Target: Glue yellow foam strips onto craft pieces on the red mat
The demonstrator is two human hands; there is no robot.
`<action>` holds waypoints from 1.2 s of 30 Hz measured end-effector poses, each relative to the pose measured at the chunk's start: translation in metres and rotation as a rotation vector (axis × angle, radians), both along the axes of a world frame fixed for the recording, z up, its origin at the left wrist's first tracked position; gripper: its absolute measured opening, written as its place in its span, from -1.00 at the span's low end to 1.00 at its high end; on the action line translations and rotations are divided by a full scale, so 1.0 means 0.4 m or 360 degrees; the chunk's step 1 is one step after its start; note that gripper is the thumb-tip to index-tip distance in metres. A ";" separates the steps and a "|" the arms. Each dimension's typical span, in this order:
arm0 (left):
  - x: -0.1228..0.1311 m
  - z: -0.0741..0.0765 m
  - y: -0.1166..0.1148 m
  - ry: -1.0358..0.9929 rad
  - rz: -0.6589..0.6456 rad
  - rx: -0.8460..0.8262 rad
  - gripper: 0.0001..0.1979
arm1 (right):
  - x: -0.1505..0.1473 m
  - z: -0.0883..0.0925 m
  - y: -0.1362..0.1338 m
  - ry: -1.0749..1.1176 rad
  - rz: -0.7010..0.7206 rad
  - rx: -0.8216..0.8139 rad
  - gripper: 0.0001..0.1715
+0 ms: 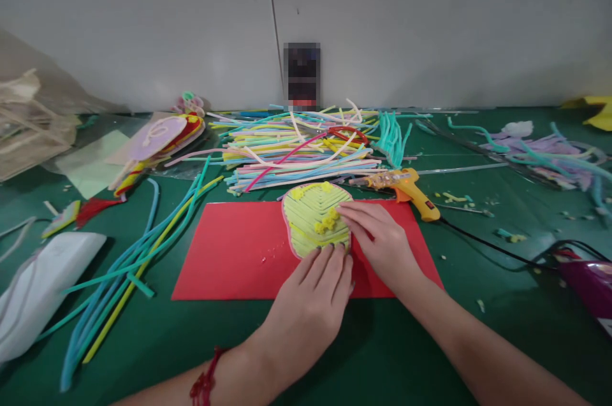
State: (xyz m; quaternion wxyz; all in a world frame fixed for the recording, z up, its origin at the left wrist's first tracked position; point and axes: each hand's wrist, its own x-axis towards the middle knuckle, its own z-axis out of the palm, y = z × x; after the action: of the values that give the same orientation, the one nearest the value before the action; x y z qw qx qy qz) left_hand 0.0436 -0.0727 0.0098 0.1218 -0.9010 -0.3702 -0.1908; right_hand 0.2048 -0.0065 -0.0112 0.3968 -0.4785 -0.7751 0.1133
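A pale green oval craft piece (313,218), covered with rows of chenille stems and edged in pink, lies on a red sheet (229,253). A small yellow fuzzy bit (328,221) sits on its right side. My left hand (310,297) lies flat with its fingers stretched onto the piece's lower edge. My right hand (377,237) reaches in from the right, its fingertips pressing on the piece beside the yellow bit. Neither hand grips anything.
A yellow glue gun (406,188) with a black cord lies just behind the red sheet. A heap of coloured stems (296,151) fills the back; long blue and yellow stems (119,278) trail at the left. A white bag (43,285) is at the left, a purple packet (590,285) at the right.
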 end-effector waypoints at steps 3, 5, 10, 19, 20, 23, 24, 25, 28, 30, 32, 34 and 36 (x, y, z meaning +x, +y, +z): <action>-0.007 0.003 0.005 -0.0089 -0.0165 0.0049 -0.73 | 0.007 0.011 -0.002 0.0067 -0.0109 0.0031 -0.72; -0.014 0.005 0.020 -0.0101 -0.0260 0.0036 -0.75 | 0.015 0.017 -0.002 0.0074 -0.0156 -0.0035 -0.76; -0.032 -0.008 0.057 -0.0166 -0.0112 0.0011 -0.72 | 0.024 0.021 0.000 -0.0010 -0.0074 -0.0053 -0.82; -0.030 -0.024 0.063 -0.0214 0.0029 -0.0123 -0.68 | 0.012 0.014 -0.006 -0.0094 0.0047 -0.0074 -0.80; -0.030 -0.025 0.063 -0.0216 0.0029 -0.0139 -0.68 | 0.012 0.014 -0.006 -0.0094 0.0048 -0.0077 -0.80; -0.033 -0.026 0.066 -0.0237 0.0022 -0.0222 -0.67 | 0.013 0.014 -0.005 -0.0102 0.0056 -0.0099 -0.80; -0.034 -0.027 0.068 -0.0248 0.0021 -0.0257 -0.67 | 0.013 0.013 -0.004 -0.0108 0.0056 -0.0107 -0.80; -0.036 -0.027 0.068 -0.0258 0.0020 -0.0289 -0.68 | 0.013 0.013 -0.004 -0.0113 0.0054 -0.0113 -0.80; -0.037 -0.027 0.070 -0.0285 0.0020 -0.0353 -0.69 | 0.012 0.012 -0.003 -0.0116 0.0057 -0.0117 -0.81; -0.036 -0.026 0.070 -0.0291 0.0017 -0.0385 -0.69 | 0.012 0.013 -0.004 -0.0119 0.0067 -0.0121 -0.80; -0.036 -0.024 0.072 -0.0294 0.0009 -0.0410 -0.69 | 0.011 0.014 -0.004 -0.0134 0.0071 -0.0125 -0.80; -0.043 -0.021 0.078 -0.0318 -0.0009 -0.0410 -0.73 | 0.011 0.016 -0.005 -0.0154 0.0073 -0.0123 -0.79; -0.059 -0.018 0.091 -0.0377 -0.0003 -0.0376 -0.79 | 0.012 0.020 -0.004 -0.0162 0.0053 -0.0111 -0.78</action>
State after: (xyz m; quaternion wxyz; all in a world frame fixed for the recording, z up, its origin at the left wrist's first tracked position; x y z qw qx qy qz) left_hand 0.0201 -0.0363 0.0027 -0.0297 -0.8806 -0.4009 -0.2510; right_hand 0.2096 -0.0083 -0.0034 0.3381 -0.4841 -0.7977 0.1224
